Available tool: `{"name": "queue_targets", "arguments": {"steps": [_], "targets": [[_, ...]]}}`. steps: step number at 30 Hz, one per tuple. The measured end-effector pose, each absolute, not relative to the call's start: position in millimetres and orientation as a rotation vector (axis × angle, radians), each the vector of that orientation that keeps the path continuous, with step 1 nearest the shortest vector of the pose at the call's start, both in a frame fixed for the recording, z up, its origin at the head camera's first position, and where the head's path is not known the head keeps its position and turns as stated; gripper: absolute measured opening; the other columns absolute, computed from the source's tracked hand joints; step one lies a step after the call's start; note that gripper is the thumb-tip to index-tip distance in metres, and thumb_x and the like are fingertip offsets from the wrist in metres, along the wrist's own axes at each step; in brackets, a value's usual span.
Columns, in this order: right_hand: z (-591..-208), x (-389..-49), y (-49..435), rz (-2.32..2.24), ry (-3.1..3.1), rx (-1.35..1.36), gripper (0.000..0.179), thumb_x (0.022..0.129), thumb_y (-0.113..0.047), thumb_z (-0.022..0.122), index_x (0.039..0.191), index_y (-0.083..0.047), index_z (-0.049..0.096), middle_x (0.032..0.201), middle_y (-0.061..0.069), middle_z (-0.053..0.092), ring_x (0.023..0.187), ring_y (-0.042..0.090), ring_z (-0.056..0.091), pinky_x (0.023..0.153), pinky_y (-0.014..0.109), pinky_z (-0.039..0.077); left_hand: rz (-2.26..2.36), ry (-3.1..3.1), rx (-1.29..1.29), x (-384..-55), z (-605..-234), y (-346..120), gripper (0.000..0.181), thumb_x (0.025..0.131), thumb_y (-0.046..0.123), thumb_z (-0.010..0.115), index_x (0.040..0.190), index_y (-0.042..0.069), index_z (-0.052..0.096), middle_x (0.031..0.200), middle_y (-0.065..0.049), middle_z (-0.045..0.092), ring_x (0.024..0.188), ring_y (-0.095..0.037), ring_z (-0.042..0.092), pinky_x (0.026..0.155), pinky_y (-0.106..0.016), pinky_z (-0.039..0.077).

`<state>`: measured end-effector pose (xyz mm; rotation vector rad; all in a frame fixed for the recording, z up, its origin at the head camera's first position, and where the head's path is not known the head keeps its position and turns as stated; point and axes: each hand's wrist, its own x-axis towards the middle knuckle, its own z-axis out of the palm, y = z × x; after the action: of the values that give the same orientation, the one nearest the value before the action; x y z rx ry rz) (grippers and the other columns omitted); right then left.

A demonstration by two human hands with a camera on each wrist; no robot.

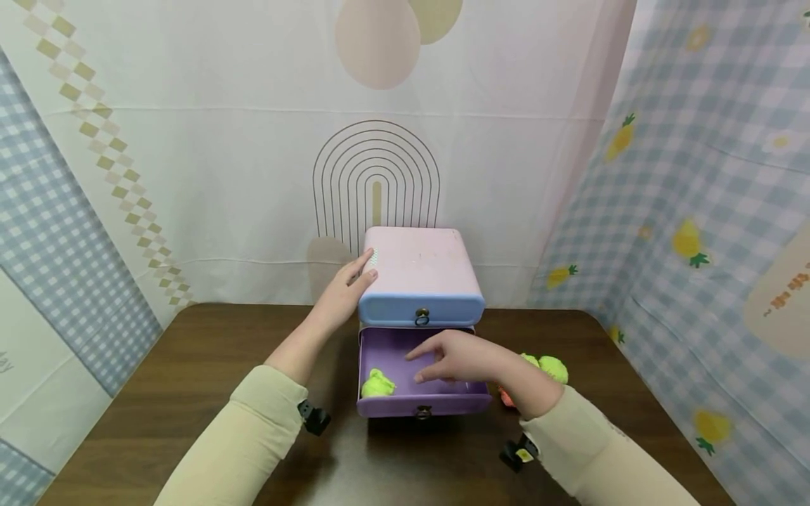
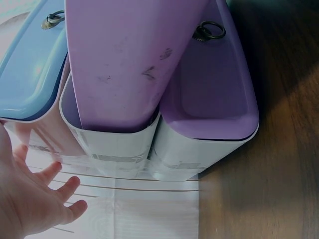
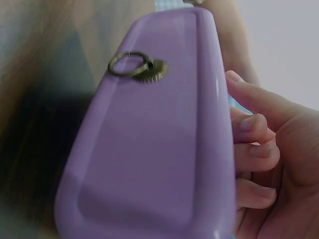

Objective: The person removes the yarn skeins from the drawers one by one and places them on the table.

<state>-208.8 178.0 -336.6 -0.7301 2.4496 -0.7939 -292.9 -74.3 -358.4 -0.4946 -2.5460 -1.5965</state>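
A small chest of drawers with a pink top (image 1: 420, 260) stands in the head view's middle. Its blue upper drawer (image 1: 386, 309) is shut, while the purple middle drawer (image 1: 455, 404) is pulled out. My left hand (image 1: 342, 295) rests its fingertips on the left side of the pink top, fingers spread. Over the pulled-out drawer hovers my right hand (image 1: 465, 355), index finger and thumb apart and nothing between them. A crumpled yellow-green lump (image 1: 377, 384) lies in that drawer's front left corner. In the right wrist view, the drawer front partly hides the right fingers (image 3: 256, 152).
More yellow-green lumps (image 1: 553, 368) and an orange-red one (image 1: 506, 398) lie right of the chest, partly behind my right forearm. A lower purple drawer (image 2: 214, 84) is shut. The dark wooden table (image 1: 240, 337) meets a patterned cloth (image 1: 253, 176) behind.
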Motion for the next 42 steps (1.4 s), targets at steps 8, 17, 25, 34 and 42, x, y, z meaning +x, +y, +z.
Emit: {"name": "queue_targets", "arguments": {"steps": [8,17,25,34,42], "targets": [[-341,-210,155,-0.77,2.423,-0.789,0.036,0.09,-0.029,0.074,0.124,-0.018,0.071,0.054,-0.001,0.053,0.047,0.011,0.046,0.049,0.026,0.041,-1.594,-2.542,-0.489,-293,-359,-74,0.059,0.101,0.052,0.047,0.155,0.033,0.035,0.16,-0.011,0.029,0.146,-0.03,0.025,0.117,-0.053,0.02],[-348,-211,138,-0.765,2.431,-0.74,0.038,0.088,-0.033,0.076,0.122,-0.017,0.072,0.058,0.005,0.06,0.049,0.013,0.053,0.054,0.026,0.047,-1.604,-2.535,-0.495,-293,-357,-74,0.059,0.1,0.053,0.047,0.155,0.034,0.035,0.16,-0.009,0.029,0.147,-0.029,0.024,0.117,-0.053,0.02],[-356,-214,125,-0.679,2.456,-0.741,0.044,0.086,-0.035,0.077,0.123,-0.011,0.071,0.086,0.0,0.072,0.069,0.013,0.063,0.07,0.029,0.052,-1.622,-2.538,-0.498,-294,-359,-75,0.059,0.1,0.053,0.047,0.155,0.035,0.033,0.161,-0.009,0.027,0.147,-0.029,0.023,0.116,-0.055,0.022],[-361,-216,118,-0.549,2.483,-0.757,0.043,0.087,-0.037,0.075,0.122,-0.011,0.072,0.119,-0.004,0.07,0.111,0.015,0.063,0.096,0.035,0.05,-1.608,-2.536,-0.514,-294,-359,-74,0.059,0.101,0.051,0.047,0.156,0.032,0.033,0.161,-0.01,0.027,0.147,-0.031,0.025,0.116,-0.054,0.022],[-361,-217,115,-0.512,2.466,-0.751,0.045,0.089,-0.036,0.074,0.124,-0.009,0.07,0.124,-0.002,0.068,0.116,0.017,0.061,0.099,0.035,0.049,-1.612,-2.529,-0.511,-293,-358,-74,0.059,0.101,0.049,0.047,0.156,0.031,0.034,0.161,-0.01,0.028,0.147,-0.029,0.025,0.117,-0.051,0.021]]}}
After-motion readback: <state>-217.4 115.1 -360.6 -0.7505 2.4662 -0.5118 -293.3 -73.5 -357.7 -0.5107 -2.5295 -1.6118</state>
